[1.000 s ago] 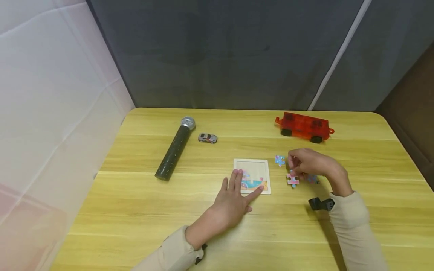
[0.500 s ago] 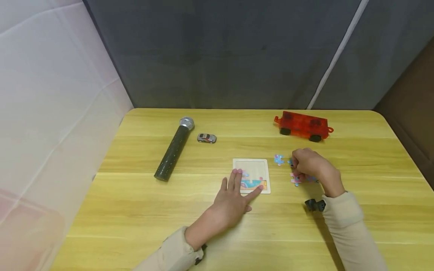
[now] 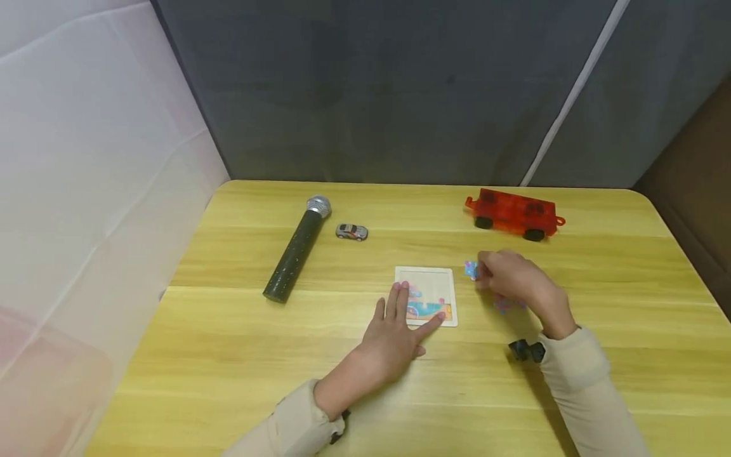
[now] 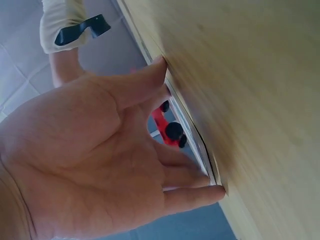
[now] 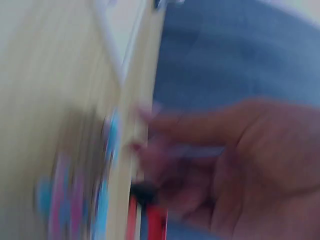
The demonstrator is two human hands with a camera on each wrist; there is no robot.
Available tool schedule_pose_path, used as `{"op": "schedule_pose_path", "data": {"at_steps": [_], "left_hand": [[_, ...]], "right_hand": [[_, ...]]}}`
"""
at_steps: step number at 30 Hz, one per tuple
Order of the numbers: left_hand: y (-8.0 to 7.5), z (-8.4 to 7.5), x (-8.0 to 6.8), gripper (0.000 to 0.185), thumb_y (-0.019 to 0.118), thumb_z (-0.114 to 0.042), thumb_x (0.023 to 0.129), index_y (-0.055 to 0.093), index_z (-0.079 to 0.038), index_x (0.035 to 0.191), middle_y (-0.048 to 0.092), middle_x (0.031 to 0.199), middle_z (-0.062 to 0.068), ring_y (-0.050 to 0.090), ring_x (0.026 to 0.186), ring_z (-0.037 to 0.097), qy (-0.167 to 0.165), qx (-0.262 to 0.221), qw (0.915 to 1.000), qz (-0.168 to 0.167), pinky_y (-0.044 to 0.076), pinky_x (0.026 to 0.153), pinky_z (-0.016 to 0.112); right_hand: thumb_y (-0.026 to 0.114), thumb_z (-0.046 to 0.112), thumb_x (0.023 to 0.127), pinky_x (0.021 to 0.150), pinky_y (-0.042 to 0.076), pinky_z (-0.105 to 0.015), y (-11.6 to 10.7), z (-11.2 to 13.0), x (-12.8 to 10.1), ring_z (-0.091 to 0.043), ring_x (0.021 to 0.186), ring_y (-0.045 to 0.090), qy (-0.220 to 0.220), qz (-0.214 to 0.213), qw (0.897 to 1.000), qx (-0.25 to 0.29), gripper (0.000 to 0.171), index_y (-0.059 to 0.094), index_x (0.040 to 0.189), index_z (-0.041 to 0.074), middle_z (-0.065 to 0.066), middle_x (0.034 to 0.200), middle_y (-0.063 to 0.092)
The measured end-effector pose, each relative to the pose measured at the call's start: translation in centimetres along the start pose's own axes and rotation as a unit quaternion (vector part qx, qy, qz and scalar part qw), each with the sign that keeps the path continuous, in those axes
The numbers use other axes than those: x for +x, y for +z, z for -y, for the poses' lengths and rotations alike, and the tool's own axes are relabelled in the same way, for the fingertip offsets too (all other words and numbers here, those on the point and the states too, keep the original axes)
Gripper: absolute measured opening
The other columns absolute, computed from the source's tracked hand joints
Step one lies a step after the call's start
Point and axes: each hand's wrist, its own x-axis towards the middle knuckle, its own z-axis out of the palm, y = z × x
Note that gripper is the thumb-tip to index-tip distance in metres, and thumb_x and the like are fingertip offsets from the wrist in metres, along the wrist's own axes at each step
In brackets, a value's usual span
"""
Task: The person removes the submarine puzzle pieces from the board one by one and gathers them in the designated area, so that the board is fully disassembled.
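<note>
A square wooden puzzle tray lies mid-table, with teal and orange pieces along its lower side. My left hand rests its spread, straight fingers on the tray's left and lower parts. To the right, my right hand hovers with bent fingers right at a blue puzzle piece, overlapping its edge in the head view. More pink and blue puzzle pieces lie partly hidden beneath that hand. The blurred right wrist view shows nothing between thumb and fingertips, and loose pieces on the table beside them.
At the back right stands a red toy wagon with black wheels. A dark microphone with a silver head lies left of the tray, beside a small silver toy car. A dark partition rises behind the table.
My right hand has shifted left from the pink piece to beside the blue piece, after moving among the loose pieces. The left hand has stayed on the tray.
</note>
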Motion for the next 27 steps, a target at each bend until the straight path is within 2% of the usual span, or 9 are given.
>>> {"op": "schedule_pose_path", "data": {"at_steps": [3, 6, 10, 13, 17, 27], "left_hand": [[0.1, -0.2, 0.2, 0.066, 0.046, -0.055, 0.114, 0.015, -0.057, 0.172, 0.020, 0.177, 0.035, 0.020, 0.168, 0.046, -0.007, 0.008, 0.9999, 0.008, 0.033, 0.133, 0.051], [0.1, -0.4, 0.4, 0.066, 0.044, -0.057, 0.114, 0.011, -0.060, 0.171, 0.023, 0.176, 0.034, 0.022, 0.168, 0.045, -0.012, 0.019, 0.9996, 0.020, 0.032, 0.134, 0.051], [0.0, -0.4, 0.5, 0.067, 0.042, -0.058, 0.114, 0.007, -0.061, 0.171, 0.024, 0.176, 0.033, 0.022, 0.168, 0.044, -0.015, 0.029, 0.9991, 0.027, 0.033, 0.133, 0.050], [-0.1, -0.4, 0.5, 0.067, 0.041, -0.058, 0.114, 0.006, -0.062, 0.170, 0.024, 0.176, 0.033, 0.022, 0.168, 0.044, -0.017, 0.031, 0.9989, 0.031, 0.033, 0.133, 0.050], [0.0, -0.4, 0.4, 0.066, 0.041, -0.059, 0.114, 0.007, -0.063, 0.170, 0.024, 0.176, 0.032, 0.022, 0.168, 0.044, -0.018, 0.034, 0.9987, 0.033, 0.034, 0.133, 0.049], [0.0, -0.4, 0.4, 0.065, 0.041, -0.059, 0.113, 0.007, -0.065, 0.169, 0.023, 0.177, 0.032, 0.021, 0.168, 0.043, -0.028, 0.035, 0.9982, 0.038, 0.034, 0.133, 0.048]], "right_hand": [[0.072, 0.005, 0.105, 0.056, 0.047, -0.028, 1.3, 2.1, 1.1, -0.010, 0.052, 0.054, -0.073, -0.025, 0.996, 0.036, 0.017, 0.065, 0.090, 0.007, -0.001, 0.069, 0.064], [0.070, 0.007, 0.107, 0.052, 0.046, -0.025, 2.8, 4.0, 2.4, -0.006, 0.049, 0.052, -0.110, -0.048, 0.991, 0.057, 0.020, 0.067, 0.088, 0.008, 0.001, 0.065, 0.065], [0.068, 0.014, 0.110, 0.054, 0.044, -0.024, 4.5, 5.4, 3.7, -0.008, 0.052, 0.050, -0.112, -0.085, 0.990, 0.030, 0.026, 0.068, 0.085, 0.007, 0.001, 0.063, 0.060], [0.068, 0.012, 0.109, 0.060, 0.046, -0.026, 5.4, 5.7, 4.0, -0.011, 0.065, 0.052, -0.105, -0.087, 0.991, -0.003, 0.019, 0.069, 0.091, 0.006, -0.001, 0.077, 0.061], [0.072, 0.009, 0.107, 0.068, 0.050, -0.027, 6.1, 5.8, 4.1, -0.015, 0.079, 0.054, -0.094, -0.063, 0.993, -0.013, 0.008, 0.070, 0.099, 0.007, -0.004, 0.097, 0.061], [0.076, 0.009, 0.105, 0.064, 0.048, -0.025, 6.4, 6.0, 4.3, -0.014, 0.077, 0.053, -0.087, -0.058, 0.994, -0.006, 0.013, 0.065, 0.098, 0.008, -0.004, 0.093, 0.059]]}}
